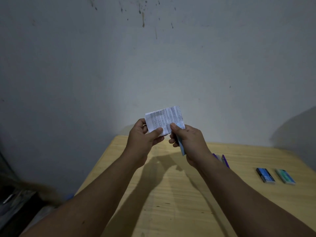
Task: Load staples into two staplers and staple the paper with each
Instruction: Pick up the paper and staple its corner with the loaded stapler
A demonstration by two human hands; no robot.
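While both arms reach out above the table (171, 194), the left hand (143, 135) pinches the paper (164, 118) and the right hand (188, 141) grips a blue stapler (181, 147) on its edge.

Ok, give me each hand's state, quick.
Left hand: shut on the paper.
Right hand: shut on a blue stapler, at the paper's edge.

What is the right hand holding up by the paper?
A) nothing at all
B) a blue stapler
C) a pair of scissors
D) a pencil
B: the right hand grips a light blue stapler with its tip against the folded printed paper, which the left hand pinches from the other side.
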